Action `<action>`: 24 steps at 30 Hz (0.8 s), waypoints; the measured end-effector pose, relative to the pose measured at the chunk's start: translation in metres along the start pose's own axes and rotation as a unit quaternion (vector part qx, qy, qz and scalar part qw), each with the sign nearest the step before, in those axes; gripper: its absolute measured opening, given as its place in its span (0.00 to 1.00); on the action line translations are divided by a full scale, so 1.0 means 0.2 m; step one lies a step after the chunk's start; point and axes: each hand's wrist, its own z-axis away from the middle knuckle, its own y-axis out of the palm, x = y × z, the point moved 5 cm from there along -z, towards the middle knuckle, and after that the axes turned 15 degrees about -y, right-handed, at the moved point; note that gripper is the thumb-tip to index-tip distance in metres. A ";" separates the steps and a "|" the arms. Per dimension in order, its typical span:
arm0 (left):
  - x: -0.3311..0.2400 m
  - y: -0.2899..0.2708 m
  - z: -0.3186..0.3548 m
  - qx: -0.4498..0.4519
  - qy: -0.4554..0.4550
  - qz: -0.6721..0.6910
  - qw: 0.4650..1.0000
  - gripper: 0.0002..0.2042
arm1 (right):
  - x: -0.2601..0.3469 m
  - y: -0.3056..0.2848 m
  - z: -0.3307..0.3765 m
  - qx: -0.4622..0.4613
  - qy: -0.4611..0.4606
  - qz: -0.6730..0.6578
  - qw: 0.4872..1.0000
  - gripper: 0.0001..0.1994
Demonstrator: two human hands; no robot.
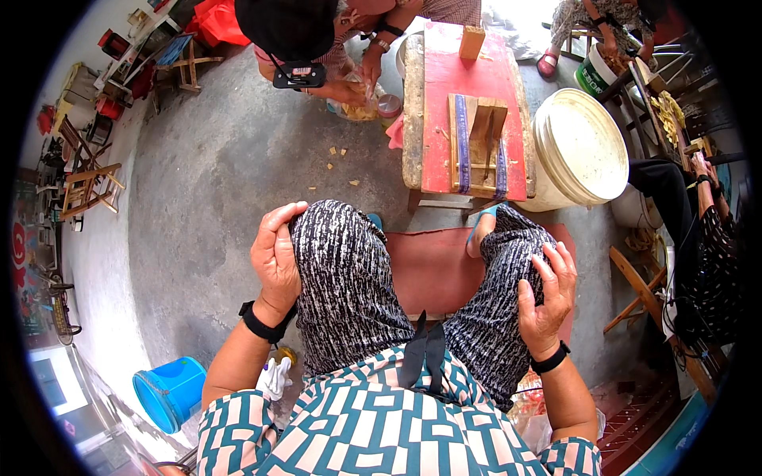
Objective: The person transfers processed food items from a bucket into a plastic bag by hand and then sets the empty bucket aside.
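Observation:
My left hand lies against the outer side of my left knee, its fingers laid along the patterned black-and-white trousers, holding nothing. On the outside of my right knee rests my right hand, empty, with its fingers stretched out. Beyond my knees stands a wooden bench with a red top. A wooden jig with blue-patterned strips and an upright slotted block sits on the bench's near part. A smaller wooden block stands near the bench's far end. Neither hand touches the bench.
A large cream bucket stands right of the bench. A person crouches at the far left, hands at a clear plastic bag. Small yellowish pieces lie on the floor. A blue bucket stands left; another person sits at the right.

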 end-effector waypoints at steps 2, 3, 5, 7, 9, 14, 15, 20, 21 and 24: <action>0.01 0.00 0.00 -0.001 0.001 0.001 1.000 0.13 | 0.00 0.00 0.00 -0.001 0.000 0.000 1.000 0.18; 0.01 0.00 0.00 -0.002 0.002 0.001 1.000 0.13 | 0.00 0.00 0.00 -0.002 0.000 0.001 1.000 0.18; 0.01 0.00 0.00 0.000 0.000 0.008 1.000 0.13 | 0.00 0.00 0.00 -0.002 -0.002 0.001 1.000 0.18; 0.01 0.00 0.00 0.001 -0.001 0.014 1.000 0.13 | 0.00 0.00 0.00 -0.003 -0.003 0.000 1.000 0.18; 0.01 -0.01 0.00 0.002 -0.001 0.019 1.000 0.13 | 0.00 0.00 0.00 -0.004 -0.003 0.000 1.000 0.18; 0.02 -0.04 0.01 0.004 -0.012 0.022 1.000 0.13 | 0.00 0.01 -0.01 -0.002 -0.004 -0.001 1.000 0.18; 0.01 -0.05 0.01 0.004 -0.013 0.023 1.000 0.13 | 0.00 0.00 -0.01 -0.001 -0.005 -0.001 1.000 0.18; 0.04 -0.08 0.02 -0.007 -0.022 0.030 0.999 0.14 | 0.00 0.01 -0.01 0.001 -0.004 -0.002 1.000 0.18; 0.04 -0.09 0.02 -0.008 -0.023 0.030 0.999 0.14 | 0.00 0.01 -0.01 0.001 -0.003 -0.003 1.000 0.18; 0.05 -0.11 0.03 -0.015 -0.021 0.030 0.999 0.14 | 0.00 0.01 -0.01 0.000 -0.005 -0.003 1.000 0.18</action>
